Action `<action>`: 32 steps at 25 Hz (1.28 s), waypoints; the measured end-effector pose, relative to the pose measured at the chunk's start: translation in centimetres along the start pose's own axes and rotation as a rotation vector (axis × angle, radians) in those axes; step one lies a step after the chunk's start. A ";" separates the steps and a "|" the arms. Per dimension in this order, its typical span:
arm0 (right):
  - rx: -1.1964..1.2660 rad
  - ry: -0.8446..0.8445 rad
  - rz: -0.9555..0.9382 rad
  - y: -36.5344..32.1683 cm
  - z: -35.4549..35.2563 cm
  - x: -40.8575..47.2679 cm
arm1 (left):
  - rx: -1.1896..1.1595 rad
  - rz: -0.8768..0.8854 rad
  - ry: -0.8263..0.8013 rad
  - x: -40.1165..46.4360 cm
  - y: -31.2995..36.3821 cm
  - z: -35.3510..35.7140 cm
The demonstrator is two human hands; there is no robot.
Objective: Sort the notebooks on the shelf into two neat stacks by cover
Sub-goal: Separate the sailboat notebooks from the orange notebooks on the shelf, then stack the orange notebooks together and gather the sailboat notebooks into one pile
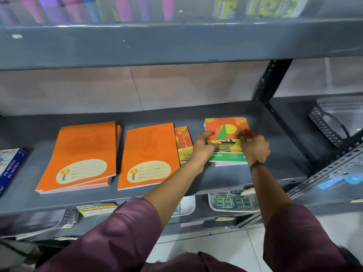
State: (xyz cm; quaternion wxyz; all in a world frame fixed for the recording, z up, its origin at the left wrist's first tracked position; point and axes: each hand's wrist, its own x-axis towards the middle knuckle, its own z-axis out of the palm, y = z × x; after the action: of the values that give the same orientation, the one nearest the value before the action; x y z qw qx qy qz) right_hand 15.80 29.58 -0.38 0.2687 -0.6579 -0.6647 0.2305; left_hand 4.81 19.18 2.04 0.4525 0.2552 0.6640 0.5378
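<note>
Grey metal shelf [196,185] holds notebooks. Both hands rest on the sailboat-cover stack [225,142]: left hand [203,146] grips its left edge, right hand [255,147] pinches the top cover, fingers blurred. Left of that stack lie one sailboat notebook [184,146], a single orange notebook [148,156], then an orange stack [82,156].

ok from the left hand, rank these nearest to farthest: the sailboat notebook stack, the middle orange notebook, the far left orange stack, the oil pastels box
From the left hand, in the head view:
1. Sailboat notebook stack, touching the hand, on its right.
2. Middle orange notebook, just left of the hand.
3. Far left orange stack, further left.
4. Oil pastels box, at the shelf's left edge.
</note>
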 end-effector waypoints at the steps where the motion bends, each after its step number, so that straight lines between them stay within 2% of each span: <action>1: -0.007 0.002 -0.017 0.1 -0.1 -0.1 | 0.021 0.001 -0.002 0.0 -0.1 0.1; 4: -0.095 0.079 -0.081 -1.2 -0.1 -0.7 | 0.138 0.069 0.007 -0.4 0.1 -0.6; 6: -0.089 0.107 -0.204 -3.3 0.2 -2.2 | 0.354 0.163 0.155 -0.5 -0.4 -2.9; 7: -0.053 0.058 -0.279 -4.6 0.6 -3.3 | 0.473 0.185 0.271 -0.3 -1.1 -4.8; 9: 0.093 -0.183 -0.330 -7.1 2.1 -6.0 | 0.676 0.135 0.496 0.2 -2.8 -9.3; 11: 0.237 -0.513 -0.250 -8.9 4.2 -8.8 | 0.797 -0.035 0.630 0.1 -4.4 -13.3; 13: 0.260 -0.700 -0.173 -9.7 6.2 -10.6 | 0.793 -0.216 0.655 -0.4 -5.0 -15.7; 15: 0.275 -0.748 -0.073 -10.0 7.3 -11.0 | 0.769 -0.277 0.626 -0.6 -5.3 -16.4; 21: 0.381 -0.766 0.209 -11.1 9.0 -8.9 | 0.736 -0.235 0.672 0.2 -5.5 -16.7; 25: 0.358 -0.839 0.238 -11.4 9.6 -8.1 | 0.674 -0.237 0.723 0.1 -4.9 -16.3; 28: 0.255 -0.786 0.166 -10.7 9.8 -7.9 | 0.585 -0.178 0.752 -0.2 -4.7 -16.1; 30: 0.278 -0.724 0.139 -10.4 10.0 -7.7 | 0.550 -0.045 0.743 -0.6 -4.4 -16.8; 32: 0.348 -0.675 0.134 -11.1 9.8 -8.0 | 0.384 0.075 0.729 -1.1 -3.6 -18.3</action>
State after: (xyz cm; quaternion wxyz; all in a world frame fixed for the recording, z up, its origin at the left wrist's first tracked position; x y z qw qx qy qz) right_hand 0.89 21.78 -0.84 0.1268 -0.5313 -0.6223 0.5606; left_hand -10.20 8.35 -0.82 0.1118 0.1518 0.8592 0.4757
